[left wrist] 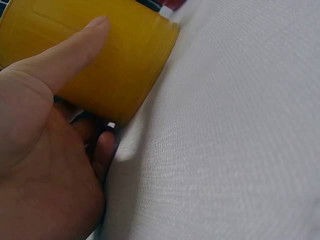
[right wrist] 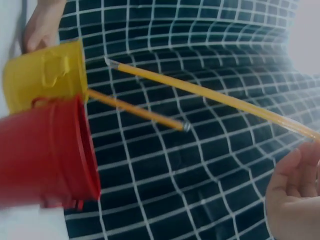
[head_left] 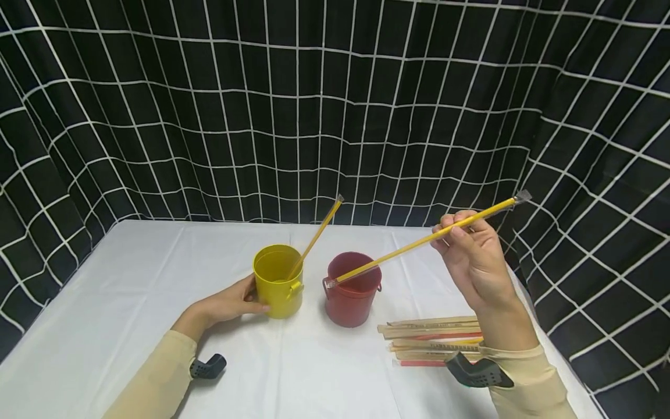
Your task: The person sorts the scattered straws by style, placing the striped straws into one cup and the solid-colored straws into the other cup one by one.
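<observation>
My left hand (head_left: 232,302) grips the left side of a small yellow bucket (head_left: 280,299), thumb across its front and the other fingers mostly hidden behind it. The bucket stands upright on the white cloth, and a yellow straw (head_left: 321,228) leans out of it to the upper right. Raised on the right, my right hand (head_left: 478,270) pinches a long yellow straw (head_left: 413,245) in a clear wrapper between thumb and fingers. Its lower left end overlaps the rim of a red bucket (head_left: 349,308) in the head view; the right wrist view shows that end (right wrist: 111,63) apart from both buckets.
A pile of thin sticks (head_left: 429,334), several in printed tan paper and some red, pink or yellow, lies under my right forearm. White cloth (head_left: 152,262) covers the table. Black netting-patterned curtain (head_left: 314,116) surrounds the back and sides.
</observation>
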Tool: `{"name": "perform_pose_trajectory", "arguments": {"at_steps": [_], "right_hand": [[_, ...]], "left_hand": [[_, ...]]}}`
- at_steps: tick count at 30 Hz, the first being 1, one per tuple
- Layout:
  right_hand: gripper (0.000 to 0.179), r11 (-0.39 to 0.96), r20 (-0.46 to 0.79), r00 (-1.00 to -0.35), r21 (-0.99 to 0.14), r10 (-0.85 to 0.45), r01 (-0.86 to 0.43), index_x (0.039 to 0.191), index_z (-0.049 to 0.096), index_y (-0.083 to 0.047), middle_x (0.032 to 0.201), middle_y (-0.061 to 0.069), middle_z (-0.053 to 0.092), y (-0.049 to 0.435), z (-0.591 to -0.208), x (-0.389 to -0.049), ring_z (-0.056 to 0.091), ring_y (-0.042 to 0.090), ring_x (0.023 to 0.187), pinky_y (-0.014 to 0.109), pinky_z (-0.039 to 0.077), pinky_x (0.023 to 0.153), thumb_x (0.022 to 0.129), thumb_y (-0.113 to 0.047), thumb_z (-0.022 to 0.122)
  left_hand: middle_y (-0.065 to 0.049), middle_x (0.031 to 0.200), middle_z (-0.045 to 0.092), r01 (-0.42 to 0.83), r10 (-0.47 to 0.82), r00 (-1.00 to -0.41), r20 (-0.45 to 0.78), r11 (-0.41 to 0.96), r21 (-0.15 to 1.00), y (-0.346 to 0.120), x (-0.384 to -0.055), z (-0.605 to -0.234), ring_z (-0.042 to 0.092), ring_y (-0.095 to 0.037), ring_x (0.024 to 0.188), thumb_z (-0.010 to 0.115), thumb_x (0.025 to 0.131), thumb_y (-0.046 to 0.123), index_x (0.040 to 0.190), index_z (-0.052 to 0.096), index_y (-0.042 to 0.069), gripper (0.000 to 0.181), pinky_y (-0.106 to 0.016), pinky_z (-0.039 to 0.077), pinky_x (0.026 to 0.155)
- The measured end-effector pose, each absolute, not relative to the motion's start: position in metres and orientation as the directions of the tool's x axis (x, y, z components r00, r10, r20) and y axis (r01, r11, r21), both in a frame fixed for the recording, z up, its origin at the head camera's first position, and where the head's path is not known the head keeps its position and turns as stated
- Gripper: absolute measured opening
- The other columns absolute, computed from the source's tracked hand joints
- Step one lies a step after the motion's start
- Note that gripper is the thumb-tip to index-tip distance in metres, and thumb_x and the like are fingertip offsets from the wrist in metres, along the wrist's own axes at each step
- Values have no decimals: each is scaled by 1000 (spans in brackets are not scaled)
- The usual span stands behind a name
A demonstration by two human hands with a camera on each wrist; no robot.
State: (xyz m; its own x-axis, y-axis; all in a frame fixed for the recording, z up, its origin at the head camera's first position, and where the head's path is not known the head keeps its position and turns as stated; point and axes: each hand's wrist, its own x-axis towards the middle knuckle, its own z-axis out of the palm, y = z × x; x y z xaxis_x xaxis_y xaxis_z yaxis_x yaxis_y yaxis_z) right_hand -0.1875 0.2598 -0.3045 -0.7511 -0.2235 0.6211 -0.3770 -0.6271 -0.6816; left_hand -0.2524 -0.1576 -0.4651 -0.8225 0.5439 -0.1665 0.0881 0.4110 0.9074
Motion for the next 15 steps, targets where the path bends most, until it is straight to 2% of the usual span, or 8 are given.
{"name": "perform_pose_trajectory", "arguments": {"at_steps": [6, 12, 15], "right_hand": [[23, -599, 599, -791, -681, -124, -422, 102, 68, -7, 97, 2, 69, 227, -295, -192, 68, 13, 93, 23, 56, 81, 101, 7, 50], [17, -602, 499, -863, -666, 79, -440, 100, 64, -10, 93, -1, 68, 204, -299, -193, 63, 9, 83, 18, 54, 70, 102, 1, 52], [17, -572, 450, -883, -692, 135, -440, 99, 64, -12, 93, -2, 68, 198, -304, -194, 63, 9, 82, 17, 55, 67, 102, 0, 52]], "left_hand": [[-15, 171, 12, 78, 537, -824, -181, 424, 902, -159, -253, -463, 9, -39, 158, 76, 90, 31, 163, 11, 13, 100, -60, 11, 128], [-14, 171, 12, 85, 534, -827, -174, 425, 901, -158, -253, -462, 8, -39, 159, 76, 91, 31, 163, 11, 15, 98, -61, 8, 128], [-13, 171, 13, 93, 538, -827, -165, 420, 903, -158, -252, -461, 9, -39, 158, 76, 91, 30, 163, 13, 15, 97, -62, 6, 128]]}}
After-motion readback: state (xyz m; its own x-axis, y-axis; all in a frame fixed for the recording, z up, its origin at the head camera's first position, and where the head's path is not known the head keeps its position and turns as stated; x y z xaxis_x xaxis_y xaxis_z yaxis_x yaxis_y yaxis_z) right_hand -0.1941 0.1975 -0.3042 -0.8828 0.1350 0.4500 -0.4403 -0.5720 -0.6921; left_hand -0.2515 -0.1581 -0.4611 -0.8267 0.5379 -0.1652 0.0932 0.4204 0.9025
